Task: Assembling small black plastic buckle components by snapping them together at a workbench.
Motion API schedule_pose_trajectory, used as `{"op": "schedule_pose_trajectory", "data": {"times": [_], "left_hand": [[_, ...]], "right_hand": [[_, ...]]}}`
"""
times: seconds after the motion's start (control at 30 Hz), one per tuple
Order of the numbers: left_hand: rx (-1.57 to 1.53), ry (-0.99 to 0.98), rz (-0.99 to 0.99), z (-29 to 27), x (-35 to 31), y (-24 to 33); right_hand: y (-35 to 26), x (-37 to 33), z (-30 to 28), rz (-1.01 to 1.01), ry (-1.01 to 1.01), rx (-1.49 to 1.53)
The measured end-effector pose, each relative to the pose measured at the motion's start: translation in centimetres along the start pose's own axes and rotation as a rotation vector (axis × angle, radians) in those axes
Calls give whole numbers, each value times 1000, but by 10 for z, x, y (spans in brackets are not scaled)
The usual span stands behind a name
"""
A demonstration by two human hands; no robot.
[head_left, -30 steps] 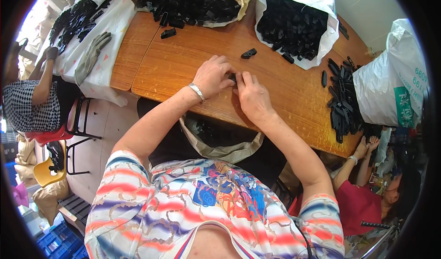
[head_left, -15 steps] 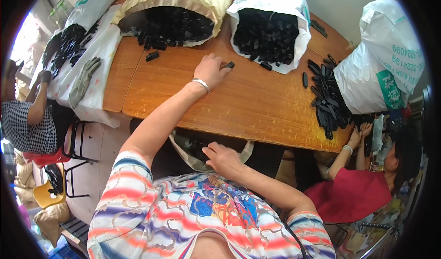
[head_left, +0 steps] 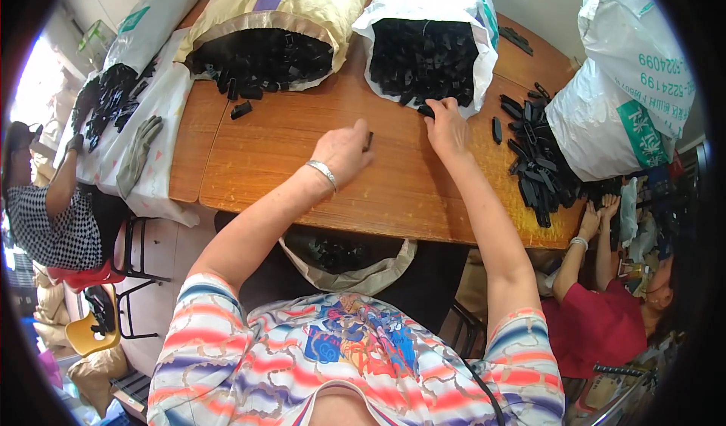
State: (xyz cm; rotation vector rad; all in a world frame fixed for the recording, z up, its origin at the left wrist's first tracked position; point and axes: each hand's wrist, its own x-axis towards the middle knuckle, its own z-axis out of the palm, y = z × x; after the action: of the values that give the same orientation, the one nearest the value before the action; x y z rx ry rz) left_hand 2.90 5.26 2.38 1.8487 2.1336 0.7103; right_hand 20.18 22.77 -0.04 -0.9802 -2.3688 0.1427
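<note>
Upper centre: one tan sack (head_left: 302, 1), one white sack (head_left: 448, 4). Mid-frame, the left hand (head_left: 344, 152) clasps one black piece (head_left: 368, 141); the outstretched right hand (head_left: 449, 129) touches a second piece (head_left: 426, 111), grip indeterminable.

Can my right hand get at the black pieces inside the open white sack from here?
Probably yes. The mouth of the open white sack faces your right hand, whose fingers are by its lower edge, and the black pieces show through the opening.
</note>
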Motion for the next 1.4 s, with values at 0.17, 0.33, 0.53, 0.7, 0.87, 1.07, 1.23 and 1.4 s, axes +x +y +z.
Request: {"op": "schedule_pose_trajectory", "data": {"times": [0.17, 0.33, 0.53, 0.7, 0.87, 1.07, 1.23, 1.4], "left_hand": [[-83, 16, -17, 1, -3, -3], [33, 145, 188, 5, 3, -16], [170, 101, 249, 7, 9, -23], [195, 100, 232, 1, -2, -18], [59, 167, 181, 2, -14, -22], [-1, 141, 100, 5, -16, -30], [-10, 106, 62, 7, -16, -28], [-22, 137, 90, 10, -14, -29]], "right_hand": [[-2, 11, 9, 70, -151, -88], [-1, -7, 9, 101, -154, 236], [-4, -17, 2, 137, -227, 347], [-23, -26, -21, 72, -350, 128], [-35, -29, -32, -381, -174, 20], [-35, -29, -32, -206, -345, 109], [-78, -37, -15, -271, -217, 331], [-84, -37, -8, -262, -224, 242]]}}
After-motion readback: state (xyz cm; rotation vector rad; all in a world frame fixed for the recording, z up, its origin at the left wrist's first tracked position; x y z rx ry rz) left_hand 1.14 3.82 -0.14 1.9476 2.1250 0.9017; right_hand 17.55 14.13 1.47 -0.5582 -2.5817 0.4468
